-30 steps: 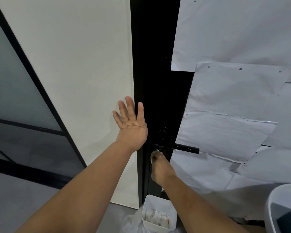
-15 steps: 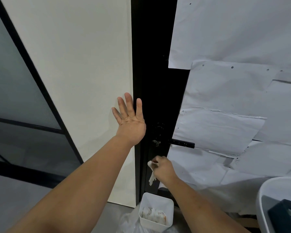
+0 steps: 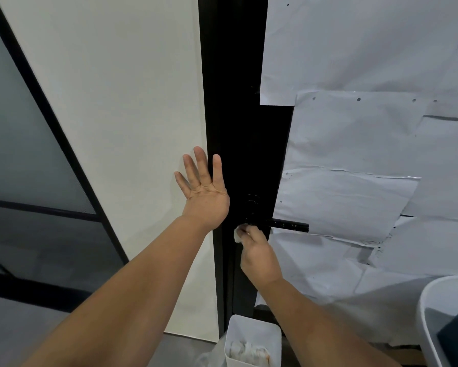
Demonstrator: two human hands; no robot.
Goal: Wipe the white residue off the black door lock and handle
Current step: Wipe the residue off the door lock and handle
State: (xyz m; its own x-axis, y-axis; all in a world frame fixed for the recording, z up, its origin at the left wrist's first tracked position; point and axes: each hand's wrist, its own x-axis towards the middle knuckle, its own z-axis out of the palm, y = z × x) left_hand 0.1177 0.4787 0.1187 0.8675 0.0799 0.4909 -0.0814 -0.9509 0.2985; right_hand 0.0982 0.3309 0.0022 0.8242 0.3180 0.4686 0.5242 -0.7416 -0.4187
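A black door (image 3: 235,115) carries a round black lock (image 3: 251,201) with a black lever handle (image 3: 288,225) sticking out to the right below it. My right hand (image 3: 258,256) is closed around a small white wipe (image 3: 238,235) and presses it against the base of the handle, just under the lock. My left hand (image 3: 205,190) lies flat with fingers spread, palm on the white wall and the door's black edge, left of the lock.
White paper sheets (image 3: 355,181) cover the door to the right of the lock. A white bin (image 3: 251,340) holding used wipes stands on the floor below. A larger white container (image 3: 445,321) is at the lower right. A dark glass panel (image 3: 24,154) fills the left.
My right hand dropped below the handle with the wipe hanging loose, then rose again and pressed the wipe to the handle's base. My left hand has stayed flat against the wall.
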